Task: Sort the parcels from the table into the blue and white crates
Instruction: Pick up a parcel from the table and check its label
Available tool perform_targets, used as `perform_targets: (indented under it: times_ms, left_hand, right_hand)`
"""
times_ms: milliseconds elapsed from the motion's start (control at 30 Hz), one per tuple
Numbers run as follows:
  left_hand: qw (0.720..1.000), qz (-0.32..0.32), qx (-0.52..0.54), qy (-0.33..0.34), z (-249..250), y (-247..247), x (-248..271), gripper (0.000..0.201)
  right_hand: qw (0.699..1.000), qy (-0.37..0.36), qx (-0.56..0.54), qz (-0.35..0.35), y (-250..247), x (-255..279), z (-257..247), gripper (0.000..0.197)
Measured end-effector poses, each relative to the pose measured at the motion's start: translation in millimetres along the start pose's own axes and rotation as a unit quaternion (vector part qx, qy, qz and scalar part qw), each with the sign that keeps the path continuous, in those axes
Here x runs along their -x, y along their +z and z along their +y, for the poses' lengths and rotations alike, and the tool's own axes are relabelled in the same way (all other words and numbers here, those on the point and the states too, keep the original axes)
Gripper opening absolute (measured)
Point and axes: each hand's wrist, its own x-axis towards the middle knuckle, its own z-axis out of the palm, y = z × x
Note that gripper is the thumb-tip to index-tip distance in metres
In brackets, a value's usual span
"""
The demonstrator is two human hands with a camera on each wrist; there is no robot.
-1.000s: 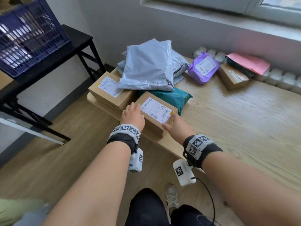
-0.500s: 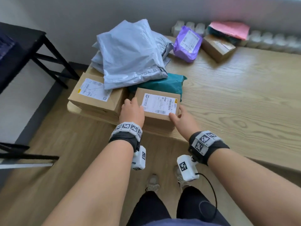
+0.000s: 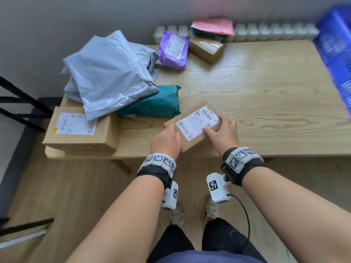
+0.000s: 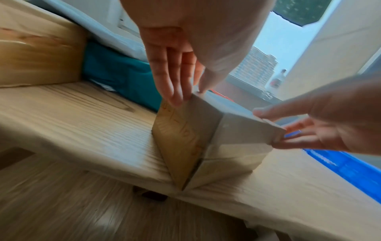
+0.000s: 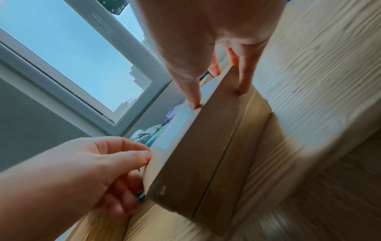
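Observation:
A small cardboard box (image 3: 191, 128) with a white label sits turned at an angle by the front edge of the wooden table (image 3: 266, 95). My left hand (image 3: 170, 132) grips its left end, thumb on top and fingers down the side (image 4: 175, 84). On the right end my right hand (image 3: 215, 127) pinches it, thumb on the label edge (image 5: 190, 91). I cannot tell whether the box rests on the table or hangs just above it. A blue crate (image 3: 334, 52) shows at the right edge, blurred. No white crate is in view.
A larger labelled box (image 3: 81, 130) lies at the table's left corner. Grey poly bags (image 3: 110, 73) lie partly over it and over a teal bag (image 3: 153, 105). At the back are a purple bag (image 3: 172, 50), a brown box (image 3: 206, 47) and a pink envelope (image 3: 212, 26).
Both hands have carried the small box to the right, away from the larger box and the teal bag, and turned it. The head view swung right, bringing a blue crate into sight.

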Motion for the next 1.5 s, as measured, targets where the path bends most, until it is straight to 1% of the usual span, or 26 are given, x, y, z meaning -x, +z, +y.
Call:
perform_targets:
  times_ms: [67, 167, 233, 300, 333, 467, 500, 533, 633, 700, 800, 900, 1000, 1067, 1167, 1267, 1333, 1400, 1500]
  left_hand:
    - [0.999, 0.024, -0.013, 0.021, 12, 2, -4, 0.023]
    - [0.996, 0.057, -0.044, 0.052, 24, 4, -21, 0.03]
    - [0.998, 0.03, -0.035, 0.043, 30, 4, -32, 0.037]
    - [1.0, -0.018, 0.013, 0.013, 36, 5, -38, 0.04]
    - [0.999, -0.031, 0.03, 0.002, 38, 5, -39, 0.04]
    - [0.998, -0.031, 0.046, -0.019, 46, 8, -34, 0.042]
    - [0.998, -0.032, 0.05, -0.025, 50, 10, -32, 0.044]
    - [0.997, -0.037, 0.055, -0.031, 53, 12, -30, 0.045]
    - [0.992, -0.057, 0.097, -0.049, 65, 20, -27, 0.045]
    - [0.986, -0.081, 0.131, -0.06, 72, 25, -28, 0.043]
    - [0.969, -0.127, 0.197, -0.084, 77, 30, -32, 0.041]
    - [0.952, -0.134, 0.257, -0.095, 80, 26, -33, 0.035]
    - [0.935, -0.11, 0.322, -0.1, 82, 19, -32, 0.035]
    - [0.917, -0.09, 0.374, -0.108, 82, 10, -33, 0.04]
    - [0.895, -0.068, 0.429, -0.097, 81, -12, -37, 0.047]
    - [0.861, -0.059, 0.497, -0.087, 79, -41, -38, 0.054]
    - [0.846, -0.047, 0.526, -0.069, 78, -62, -36, 0.053]
    - [0.843, -0.033, 0.536, -0.042, 82, -84, -31, 0.05]
    - [0.838, -0.01, 0.545, -0.007, 92, -117, -21, 0.049]
  right_hand:
    - [1.0, -0.003, -0.003, -0.005, -11, -7, 6, 0.065]
    - [1.0, -0.013, -0.003, -0.011, -22, -18, 12, 0.064]
    - [1.0, -0.013, -0.003, -0.013, -26, -23, 15, 0.065]
    - [1.0, -0.004, -0.008, -0.019, -28, -25, 20, 0.07]
    - [1.0, 0.003, -0.013, -0.023, -29, -25, 23, 0.074]
    - [0.999, 0.039, -0.026, -0.027, -33, -23, 33, 0.082]
    - [0.998, 0.048, -0.028, -0.032, -33, -23, 35, 0.08]
    - [0.997, 0.053, -0.029, -0.039, -33, -24, 37, 0.074]
    - [0.996, 0.044, -0.029, -0.072, -29, -28, 44, 0.05]
    - [0.994, 0.043, -0.036, -0.096, -31, -30, 45, 0.047]
    - [0.991, 0.047, -0.034, -0.124, -38, -34, 46, 0.047]
    - [0.99, 0.051, -0.033, -0.131, -47, -36, 44, 0.05]
    - [0.992, 0.042, -0.043, -0.11, -58, -34, 38, 0.05]
    - [0.993, 0.022, -0.067, -0.097, -69, -31, 30, 0.043]
    - [0.992, -0.018, -0.1, -0.078, -89, -26, 11, 0.036]
    - [0.989, -0.055, -0.118, -0.063, -111, -18, -12, 0.034]
    - [0.986, -0.083, -0.131, -0.053, -124, -12, -25, 0.035]
    - [0.983, -0.108, -0.141, -0.046, -137, -5, -38, 0.039]
    - [0.977, -0.144, -0.157, -0.026, -155, 4, -56, 0.053]
